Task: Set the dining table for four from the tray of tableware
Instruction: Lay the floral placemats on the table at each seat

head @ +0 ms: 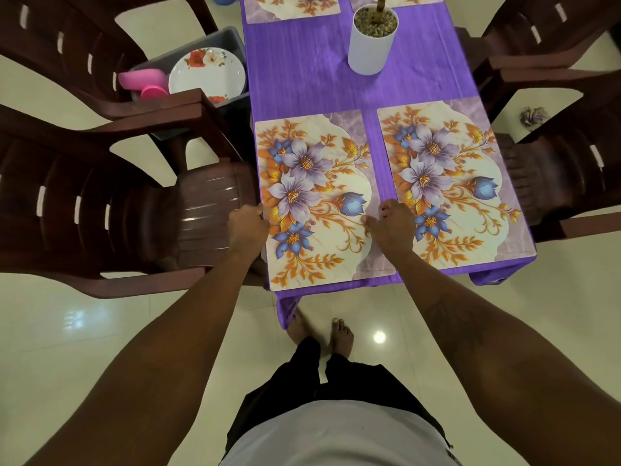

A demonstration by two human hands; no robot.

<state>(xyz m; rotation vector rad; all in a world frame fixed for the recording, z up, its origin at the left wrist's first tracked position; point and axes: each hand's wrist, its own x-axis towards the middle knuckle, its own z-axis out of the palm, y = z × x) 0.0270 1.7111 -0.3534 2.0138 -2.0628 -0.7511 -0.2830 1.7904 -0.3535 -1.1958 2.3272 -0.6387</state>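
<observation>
So the tray (232,35) with the tableware isn't on the surface at all. It sits on the seat of the chair (188,105) on your left, just beside the purple cloth (302,72). You've got a flowered plate (206,74) and some pink cups (144,79) in it, untouched as far as I can see.

Both your hands are on the near-left placemat (316,196). Your left hand (248,227) has its fingers curled over the mat's left edge, looks like a grip. Your right hand (391,227) has the thumb lying on the mat and the fingers bent down at its right edge, next to the near-right placemat (450,176). I can't tell if that one pinches or just presses.

My read: you're squaring up mats, so you're early on, with nothing laid out yet. Next you need to let go, reach left over the chair arm and lift a plate out without clipping it.

Stuff I can't make out: the chair arm covers the tray's near part, so no idea how many plates or whether there's cutlery. The two far mats (292,8) are cut off at the top, and so is whatever stands in the white pot (371,42).
</observation>
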